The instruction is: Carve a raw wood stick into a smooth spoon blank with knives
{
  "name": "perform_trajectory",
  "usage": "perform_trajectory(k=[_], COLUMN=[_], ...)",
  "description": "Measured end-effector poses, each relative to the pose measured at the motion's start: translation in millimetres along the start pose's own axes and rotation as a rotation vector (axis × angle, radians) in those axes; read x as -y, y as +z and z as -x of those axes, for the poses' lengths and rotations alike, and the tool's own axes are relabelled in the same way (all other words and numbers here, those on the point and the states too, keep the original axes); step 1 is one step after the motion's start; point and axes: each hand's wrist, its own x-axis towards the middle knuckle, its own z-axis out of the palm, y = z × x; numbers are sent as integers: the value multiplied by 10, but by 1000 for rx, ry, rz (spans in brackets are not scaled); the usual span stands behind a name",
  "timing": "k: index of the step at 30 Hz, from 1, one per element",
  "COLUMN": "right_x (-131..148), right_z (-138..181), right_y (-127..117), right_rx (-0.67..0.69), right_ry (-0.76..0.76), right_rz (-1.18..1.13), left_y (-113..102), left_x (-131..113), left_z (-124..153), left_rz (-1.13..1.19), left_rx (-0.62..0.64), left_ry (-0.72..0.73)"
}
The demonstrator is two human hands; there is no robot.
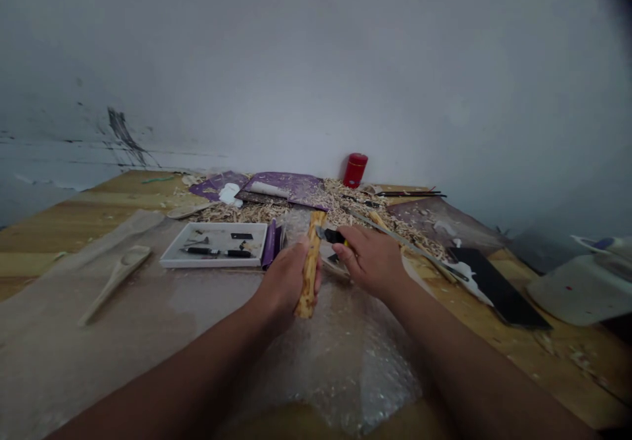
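Note:
My left hand (289, 272) is wrapped round a light, knobbly wooden stick (310, 272) that stands out above and below the fist. In my right hand (369, 255) is a utility knife (334, 236) with a black and yellow handle. Its blade end meets the right side of the stick near the top. Both hands are over the middle of the bubble wrap. Left of them, a white tray (217, 263) holds a black pen-like tool (202, 251) and small dark pieces. A purple strip (270, 246) stands against the tray's right end.
A wooden spoon (116, 278) lies at left on bubble wrap (148, 341). Wood shavings (232, 213) and purple sheets (291, 183) lie at the back, beside a red canister (355, 170). A long metal blade (409, 242), a black slab (501, 288) and a whitish container (577, 288) are at right.

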Motion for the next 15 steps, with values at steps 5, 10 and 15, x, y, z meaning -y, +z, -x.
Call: perform_trajectory(k=[5,10,15], right_x=[45,-57,-364], right_z=[-3,-50,-83], right_y=[21,24,-44], right_rx=[9,-4,-190], right_ry=[45,126,390], right_rz=[42,75,5], left_y=[-11,48,123], left_x=[-35,-98,-83], left_z=[-43,31,175], left_rz=[-2,14,-22], left_rx=[-17,-3,104], left_ry=[-15,-72,-106])
